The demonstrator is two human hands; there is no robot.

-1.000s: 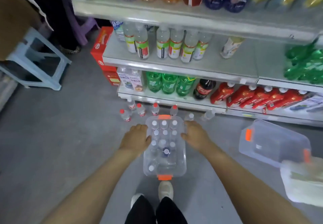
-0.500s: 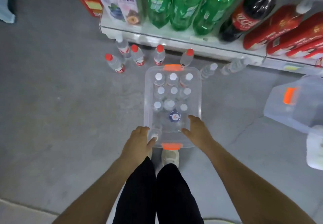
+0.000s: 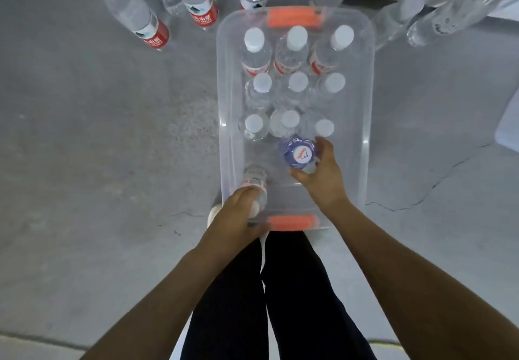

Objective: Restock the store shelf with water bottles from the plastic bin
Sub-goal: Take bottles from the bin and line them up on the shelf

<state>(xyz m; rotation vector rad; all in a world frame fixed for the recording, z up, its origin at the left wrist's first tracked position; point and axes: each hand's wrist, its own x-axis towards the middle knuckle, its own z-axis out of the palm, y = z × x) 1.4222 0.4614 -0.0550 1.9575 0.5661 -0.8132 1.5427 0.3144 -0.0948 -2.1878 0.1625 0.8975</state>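
Your left hand [image 3: 238,215] now grips a white-capped bottle [image 3: 254,178] in the near-left corner of the bin [image 3: 368,93]. Your right hand [image 3: 323,176] is off the rim and curls round the blue-capped bottle [image 3: 299,154].

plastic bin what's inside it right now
Nine upright white-capped bottles, a blue-capped bottle held by the right hand, and a corner bottle gripped by the left hand. That hand mostly covers its cap.

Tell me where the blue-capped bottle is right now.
In the head view, the blue-capped bottle stands in the clear bin, right of centre toward the person, just nearer than the white-capped bottles. The right hand grips it.
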